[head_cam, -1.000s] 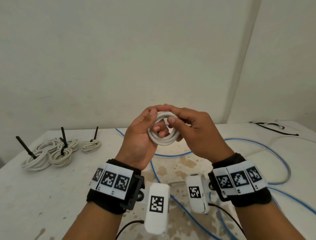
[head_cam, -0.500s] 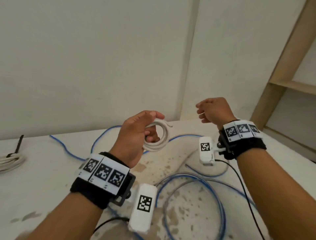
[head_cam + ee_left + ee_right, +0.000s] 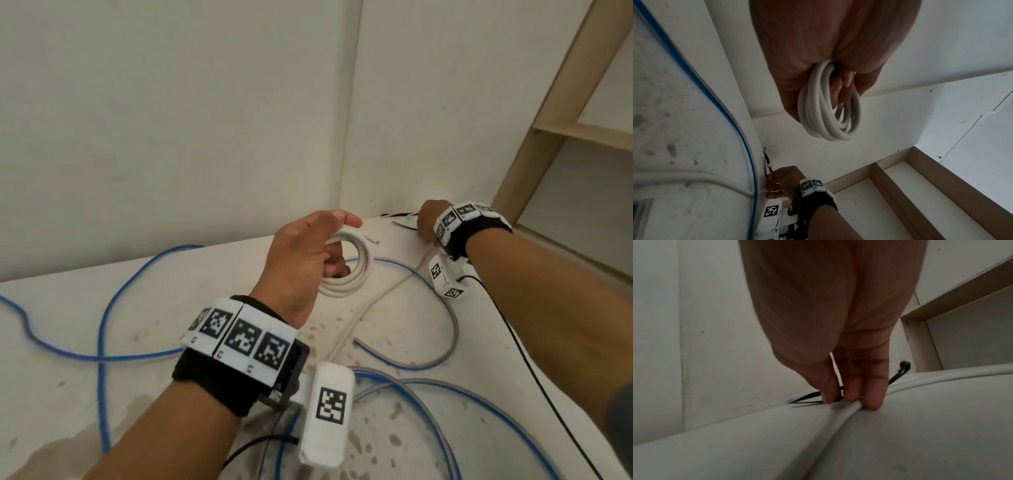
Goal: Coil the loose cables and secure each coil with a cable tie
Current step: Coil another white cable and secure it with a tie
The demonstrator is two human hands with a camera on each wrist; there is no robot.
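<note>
My left hand [image 3: 342, 246] holds a small coil of white cable [image 3: 363, 270] above the table, thumb on top and fingers through the ring; no tie shows on it. The left wrist view shows the same coil [image 3: 830, 129] hanging from the curled fingers [image 3: 840, 84]. My right hand [image 3: 426, 226] reaches to the far corner of the table [image 3: 68, 342], where black cable ties [image 3: 400, 224] lie. In the right wrist view its thumb and forefinger [image 3: 840, 398] meet on one black cable tie [image 3: 805, 400] lying on the table.
Loose blue cables [image 3: 102, 308] and a grey-white cable [image 3: 376, 301] loop over the stained table. A white cable [image 3: 838, 426] runs right under my right fingertips. Walls meet behind the corner, and a wooden shelf frame [image 3: 548, 120] stands at the right.
My right hand let go of the coil and travelled right and away to the black ties in the corner. The view turned right, so the tied coils at the left left the picture.
</note>
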